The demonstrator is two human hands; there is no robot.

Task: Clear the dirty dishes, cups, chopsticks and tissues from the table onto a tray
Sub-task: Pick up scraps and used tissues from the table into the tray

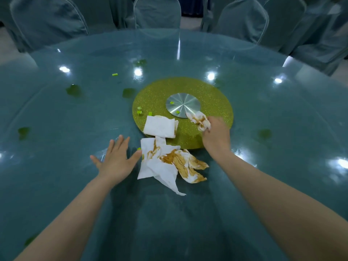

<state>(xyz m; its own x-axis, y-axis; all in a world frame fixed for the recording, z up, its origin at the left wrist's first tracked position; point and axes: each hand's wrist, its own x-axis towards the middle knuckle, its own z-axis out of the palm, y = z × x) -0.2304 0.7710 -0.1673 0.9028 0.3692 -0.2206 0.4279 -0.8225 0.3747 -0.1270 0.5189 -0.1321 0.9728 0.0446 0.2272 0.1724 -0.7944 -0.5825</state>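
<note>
Brown-stained crumpled tissue (199, 121) pinched in right hand (216, 134), on gold turntable (216, 98) at 5 o'clock of steel hub (183, 104). Left hand (117, 157) flat, fingers splayed, thumb touching stained tissue heap (169, 162). Folded tissue (160, 127) at 12 of heap. Best gathered inward, lifted together. No tray visible.

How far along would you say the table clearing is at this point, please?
Mostly done, it seems: no dishes, cups or chopsticks show on the table. In hand: the right hand grips a stained crumpled tissue; the left hand lies open beside the stained tissues. Left: those, the folded tissue and green scraps. No tray is in view.
</note>
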